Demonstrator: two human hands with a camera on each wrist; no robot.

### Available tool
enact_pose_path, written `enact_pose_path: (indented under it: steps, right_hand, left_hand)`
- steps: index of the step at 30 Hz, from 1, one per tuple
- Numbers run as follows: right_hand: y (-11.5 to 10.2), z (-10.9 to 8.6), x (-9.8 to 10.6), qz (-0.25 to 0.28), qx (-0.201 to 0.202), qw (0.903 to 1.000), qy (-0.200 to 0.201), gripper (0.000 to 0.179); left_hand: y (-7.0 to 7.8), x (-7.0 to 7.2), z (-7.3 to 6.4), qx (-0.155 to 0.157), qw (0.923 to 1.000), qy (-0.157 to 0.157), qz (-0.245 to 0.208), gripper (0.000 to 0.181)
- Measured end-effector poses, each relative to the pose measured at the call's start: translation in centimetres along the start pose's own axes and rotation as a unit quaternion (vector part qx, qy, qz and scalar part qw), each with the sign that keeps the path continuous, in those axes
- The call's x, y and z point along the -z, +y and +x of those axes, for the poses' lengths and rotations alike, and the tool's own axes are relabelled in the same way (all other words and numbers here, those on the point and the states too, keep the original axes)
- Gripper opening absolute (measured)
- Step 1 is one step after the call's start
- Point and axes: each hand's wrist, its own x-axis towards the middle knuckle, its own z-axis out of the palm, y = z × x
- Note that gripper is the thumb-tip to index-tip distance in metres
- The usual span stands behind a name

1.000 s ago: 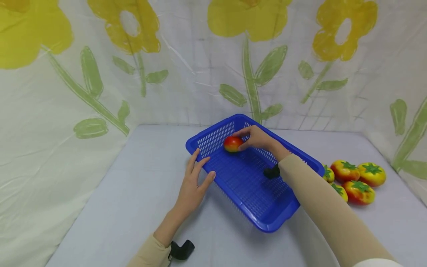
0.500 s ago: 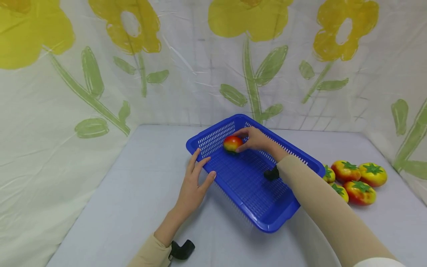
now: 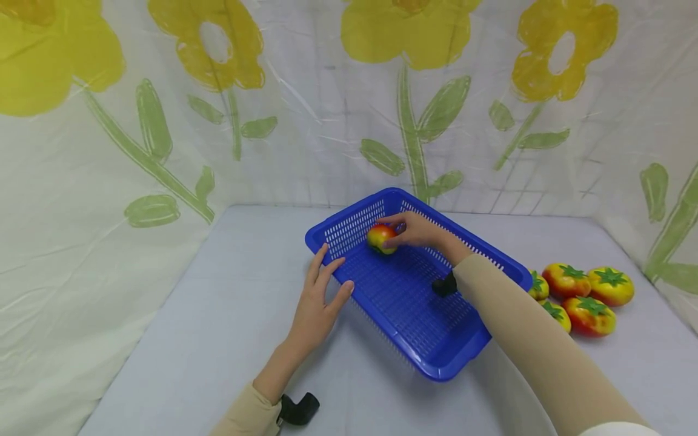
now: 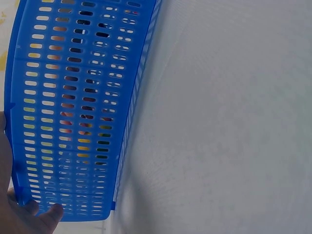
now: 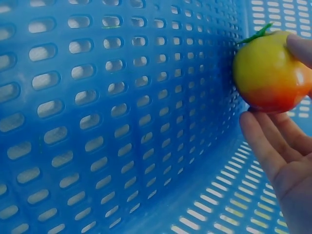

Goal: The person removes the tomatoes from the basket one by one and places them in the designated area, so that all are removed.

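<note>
Inside the blue perforated basket (image 3: 406, 290), my right hand (image 3: 421, 231) pinches a red and yellow tomato (image 3: 380, 239) with a green leafy top near the far left corner. The right wrist view shows the thumb over the tomato (image 5: 268, 73) and the fingers under it, with its green top toward the basket wall (image 5: 161, 105). My left hand (image 3: 316, 306) has its fingers spread at the basket's near left rim and grips nothing. In the left wrist view, fingertips of the left hand (image 4: 27, 217) lie against the basket's outer side.
Several more tomatoes (image 3: 589, 315) with green tops sit on the table right of the basket, partly hidden by the right sleeve (image 3: 523, 333). A pale cloth (image 3: 305, 151) with painted yellow flowers hangs behind the table (image 3: 229, 290). Black wrist mounts (image 3: 299, 409) stick out near the cuffs.
The tomato has turned in my right hand, so more of its yellow side faces up. The left hand and the basket have stayed in place.
</note>
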Motion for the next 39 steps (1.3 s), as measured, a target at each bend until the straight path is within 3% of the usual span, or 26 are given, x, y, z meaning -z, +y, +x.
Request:
enact_pose_path:
  steps: [10, 27, 39]
  right_hand:
    - [0.15, -0.16, 0.18, 0.000, 0.001, 0.9999, -0.017, 0.059]
    - [-0.26, -0.31, 0.44, 0.028, 0.013, 0.9995, -0.008, 0.067]
    - [-0.22, -0.34, 0.69, 0.023, 0.004, 0.9997, 0.000, 0.060]
  left_hand:
    - [0.19, -0.01, -0.02, 0.000, 1.0000, 0.000, -0.001, 0.048]
    - [0.09, -0.02, -0.03, -0.003, 1.0000, 0.004, 0.004, 0.047]
    - [0.13, 0.03, -0.07, -0.002, 1.0000, 0.002, 0.006, 0.047]
